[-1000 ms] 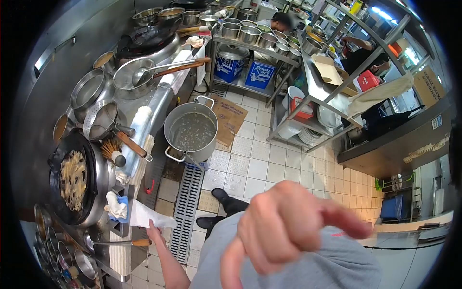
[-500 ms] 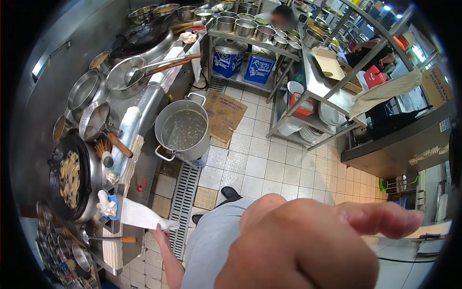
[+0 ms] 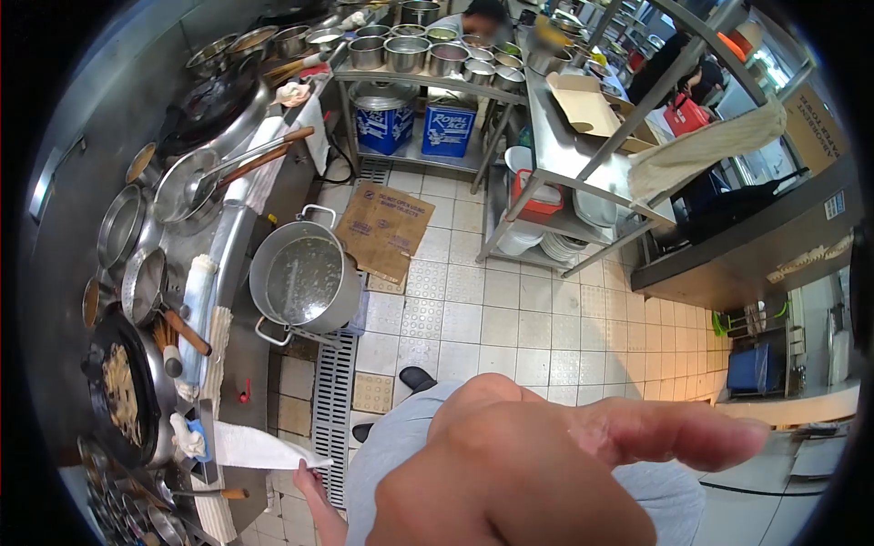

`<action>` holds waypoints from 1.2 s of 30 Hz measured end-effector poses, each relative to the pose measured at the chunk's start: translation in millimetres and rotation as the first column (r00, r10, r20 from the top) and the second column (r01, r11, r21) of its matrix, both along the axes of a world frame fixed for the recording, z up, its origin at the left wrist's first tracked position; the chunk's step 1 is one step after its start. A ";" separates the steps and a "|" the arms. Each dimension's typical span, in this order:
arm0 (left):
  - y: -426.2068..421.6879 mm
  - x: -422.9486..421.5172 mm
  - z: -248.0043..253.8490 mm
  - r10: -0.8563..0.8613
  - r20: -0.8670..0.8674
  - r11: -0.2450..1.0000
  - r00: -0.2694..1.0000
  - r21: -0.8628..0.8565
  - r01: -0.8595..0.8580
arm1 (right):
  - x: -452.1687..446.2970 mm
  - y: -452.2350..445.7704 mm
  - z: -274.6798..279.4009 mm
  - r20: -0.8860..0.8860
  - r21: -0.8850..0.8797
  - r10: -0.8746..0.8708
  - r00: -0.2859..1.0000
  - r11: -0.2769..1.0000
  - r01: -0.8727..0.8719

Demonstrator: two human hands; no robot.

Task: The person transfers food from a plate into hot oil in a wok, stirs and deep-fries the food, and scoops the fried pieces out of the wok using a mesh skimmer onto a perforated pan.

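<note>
My left hand [image 3: 310, 484] pinches the end of a white cloth [image 3: 258, 447], which stretches from the stove's front edge. Bunched white cloth [image 3: 189, 439] sits at its far end. Beside that stands a black wok [image 3: 148, 414] with pale, strip-like food [image 3: 120, 387] in it. A ladle with a wooden handle [image 3: 233, 494] lies across the stove edge near my left hand. Very close to the camera, my right hand [image 3: 537, 464] is large in view, one finger stretched to the right. Its other fingers are partly hidden, and no object shows in it.
A large pot of liquid [image 3: 305, 282] stands low by the stove, beside flattened cardboard [image 3: 387, 227]. A floor drain grate [image 3: 334, 400] runs along the stove. Strainers [image 3: 146, 284] rest on the stove. Steel shelving [image 3: 583, 173] stands to the right; another person [image 3: 455, 25] is behind the pots.
The view has shifted, so the stove, pot and shelves sit further left. My left hand still holds the cloth's end. My right hand stays near the camera, slightly further left and lower.
</note>
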State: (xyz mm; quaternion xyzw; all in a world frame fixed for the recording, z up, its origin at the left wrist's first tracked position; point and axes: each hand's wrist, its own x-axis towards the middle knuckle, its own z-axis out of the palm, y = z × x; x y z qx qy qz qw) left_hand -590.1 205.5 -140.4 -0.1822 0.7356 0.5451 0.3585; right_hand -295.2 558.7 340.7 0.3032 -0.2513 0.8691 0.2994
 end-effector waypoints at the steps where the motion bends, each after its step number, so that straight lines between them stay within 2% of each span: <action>1: 0.9 0.2 3.1 0.014 0.011 1.000 1.000 -0.013 -0.014 | 5.2 -5.4 -1.3 0.000 -0.004 -0.010 1.000 1.000 0.010; 4: 8.6 -0.7 3.6 0.001 0.004 0.997 1.000 -0.073 -0.001 | 55.6 14.5 13.9 -0.001 -0.017 -0.049 0.999 0.999 0.049; 7: 12.5 -5.7 -3.7 -0.006 0.003 0.981 1.000 -0.192 0.006 | 34.9 12.9 -2.0 -0.005 -0.035 -0.092 0.996 0.995 0.091; 11: 22.5 -13.0 -16.5 0.038 0.040 0.988 0.998 -0.151 -0.031 | 89.1 17.9 9.7 -0.009 -0.051 -0.130 0.991 0.990 0.129; 16: 37.4 -26.6 -23.7 0.004 0.074 0.978 0.997 -0.209 0.012 | 106.9 3.5 19.2 -0.016 -0.081 -0.160 0.987 0.984 0.159; 17: 38.6 -29.2 -27.7 0.004 0.086 0.978 0.996 -0.210 0.014 | 101.4 7.8 6.1 -0.018 -0.087 -0.165 0.986 0.983 0.163; 18: 37.0 -32.4 -32.8 0.006 0.099 0.977 0.995 -0.211 0.015 | 150.3 -10.1 12.2 -0.019 -0.094 -0.168 0.986 0.982 0.166; 21: 25.5 -43.2 -41.5 0.014 0.124 0.978 0.992 -0.207 0.012 | 133.5 -19.0 6.2 -0.024 -0.103 -0.165 0.986 0.981 0.162; 22: 16.3 -45.2 -42.7 -0.036 0.139 0.990 0.990 -0.132 0.055 | 47.6 -5.1 -8.6 -0.024 -0.099 -0.161 0.987 0.982 0.158; 24: -1.5 -46.0 -47.5 -0.136 0.158 0.991 0.978 0.029 0.133 | 22.9 8.3 -9.0 -0.021 -0.085 -0.150 0.988 0.985 0.148; 26: -4.9 -40.2 -52.6 -0.228 0.158 0.962 0.961 0.189 0.197 | 11.5 27.2 -64.1 0.227 -0.078 -0.149 0.962 0.982 0.170; 27: 5.1 -27.8 -44.8 -0.088 0.068 0.994 0.994 0.072 0.083 | 10.3 35.5 -93.4 0.428 -0.059 -0.204 0.880 0.966 0.252; 28: 9.7 -18.3 -40.4 0.046 -0.035 0.998 0.998 -0.035 -0.047 | 13.8 48.7 -125.8 0.678 0.089 -0.272 0.683 0.952 0.292; 30: 15.3 -7.8 -30.5 0.102 -0.024 0.994 0.994 0.030 -0.102 | 18.9 65.6 -201.6 0.901 0.322 -0.381 0.210 0.908 0.267; 31: 16.1 -4.6 -27.7 0.148 -0.017 0.985 0.989 0.089 -0.146 | 28.4 69.5 -250.2 0.817 0.568 -0.576 -0.026 0.797 0.205; 32: 17.1 -3.9 -24.9 0.168 -0.018 0.982 0.986 0.095 -0.166 | 40.1 70.5 -302.7 0.639 0.765 -0.733 -0.235 0.639 0.086; 33: 17.0 -3.7 -22.6 0.147 -0.026 0.986 0.989 0.089 -0.144 | 58.8 69.3 -351.8 0.552 0.796 -0.758 -0.347 0.603 -0.050; 34: 14.5 -2.2 -20.0 0.127 -0.034 0.989 0.991 0.081 -0.124 | 80.6 63.2 -397.1 0.504 0.798 -0.755 -0.419 0.593 -0.108; 35: 13.2 -1.8 -17.1 0.153 -0.037 0.985 0.987 0.086 -0.150 | 102.4 57.4 -432.8 0.412 0.758 -0.766 -0.494 0.589 -0.280; 36: 16.2 -2.7 -13.9 0.189 -0.042 0.982 0.981 0.030 -0.188 | 127.1 50.3 -463.4 0.380 0.720 -0.791 -0.480 0.579 -0.384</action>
